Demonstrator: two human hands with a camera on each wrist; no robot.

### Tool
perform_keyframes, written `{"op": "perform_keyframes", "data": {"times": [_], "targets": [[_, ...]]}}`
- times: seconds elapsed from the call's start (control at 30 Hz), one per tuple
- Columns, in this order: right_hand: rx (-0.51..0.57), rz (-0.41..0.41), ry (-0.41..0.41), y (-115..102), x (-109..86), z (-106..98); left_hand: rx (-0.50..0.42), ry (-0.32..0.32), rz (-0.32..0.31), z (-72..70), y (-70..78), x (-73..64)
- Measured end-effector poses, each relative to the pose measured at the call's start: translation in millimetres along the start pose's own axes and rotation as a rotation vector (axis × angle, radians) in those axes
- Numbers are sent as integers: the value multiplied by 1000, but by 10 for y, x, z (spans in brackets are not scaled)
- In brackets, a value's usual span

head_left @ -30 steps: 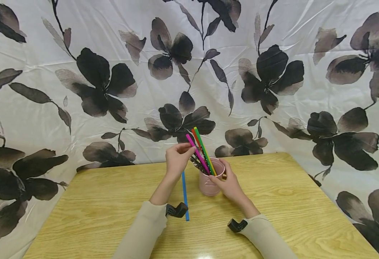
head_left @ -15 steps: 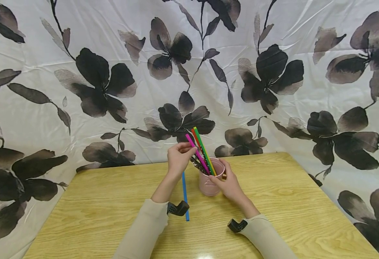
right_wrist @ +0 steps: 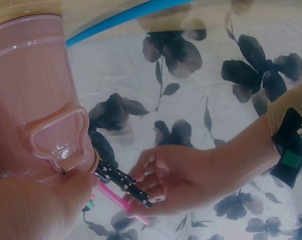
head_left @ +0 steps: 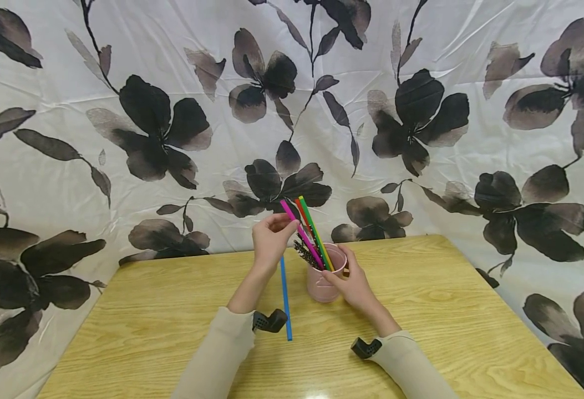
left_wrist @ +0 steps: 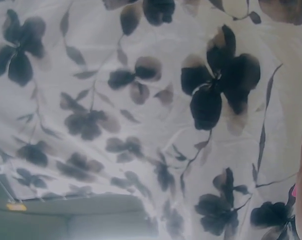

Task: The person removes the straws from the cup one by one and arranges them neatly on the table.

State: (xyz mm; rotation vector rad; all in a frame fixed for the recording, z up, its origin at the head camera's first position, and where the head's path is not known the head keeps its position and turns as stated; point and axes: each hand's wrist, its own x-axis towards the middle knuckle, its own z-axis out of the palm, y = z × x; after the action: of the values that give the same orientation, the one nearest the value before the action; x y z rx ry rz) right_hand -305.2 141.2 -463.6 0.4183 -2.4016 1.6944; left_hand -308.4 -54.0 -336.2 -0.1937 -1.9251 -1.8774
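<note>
A pink cup point(head_left: 323, 285) with a small loop handle stands upright on the wooden table. My right hand point(head_left: 354, 282) grips it round the rim, the thumb at the near side. In the right wrist view the thumb point(right_wrist: 51, 200) lies beside the loop handle point(right_wrist: 61, 140). My left hand point(head_left: 272, 238) pinches a long magenta stick point(head_left: 308, 242) near its upper part; the lower end is inside the cup. Red, green and yellow sticks point(head_left: 316, 235) lean in the cup alongside it, with black pens point(right_wrist: 123, 182) patterned with white stars. The left wrist view mostly shows cloth.
A long blue strip point(head_left: 285, 299) lies on the table point(head_left: 162, 332) left of the cup, partly under the left wrist in the head view. Behind the table hangs a white cloth point(head_left: 331, 149) printed with dark flowers.
My left hand has shifted slightly left and up, and the magenta stick's top has risen and tilted left with it. The right hand and the cup have stayed in place.
</note>
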Motion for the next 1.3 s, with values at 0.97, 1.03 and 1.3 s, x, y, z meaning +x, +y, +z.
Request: {"op": "perform_keyframes", "data": {"times": [0.97,1.03,1.3], "targets": [[15,9,-6,11,-18,-2,-162,48,374,-592,962,-73],[15,7,-7,11,-21,-3,-138,67,398,-651,1012,-80],[24,-25,-9,10,-24,-13,-109,89,466,-825,1015,-88]]}}
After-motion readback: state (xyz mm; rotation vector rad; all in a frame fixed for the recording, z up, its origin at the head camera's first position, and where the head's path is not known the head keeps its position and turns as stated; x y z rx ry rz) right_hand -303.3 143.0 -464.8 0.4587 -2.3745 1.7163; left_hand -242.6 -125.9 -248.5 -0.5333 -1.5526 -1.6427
